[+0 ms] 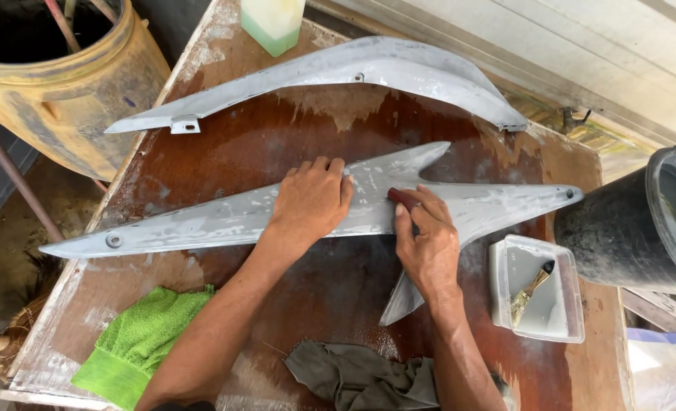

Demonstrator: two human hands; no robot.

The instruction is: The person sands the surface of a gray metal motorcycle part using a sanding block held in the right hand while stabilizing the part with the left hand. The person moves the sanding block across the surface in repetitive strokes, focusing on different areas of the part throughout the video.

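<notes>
The near grey fairing panel point(224, 221) lies on the wet tabletop point(330, 281), long axis left to right, thin tip pointing left. The left hand point(311, 202) presses it flat, fingers together; the right hand point(427, 242) pinches a dark sanding piece point(400, 198). Two panels, two cloths, two buckets.

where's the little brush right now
In the head view the brush lies in the clear plastic tub at the table's right edge, beside the right hand and below the black bucket.
</notes>
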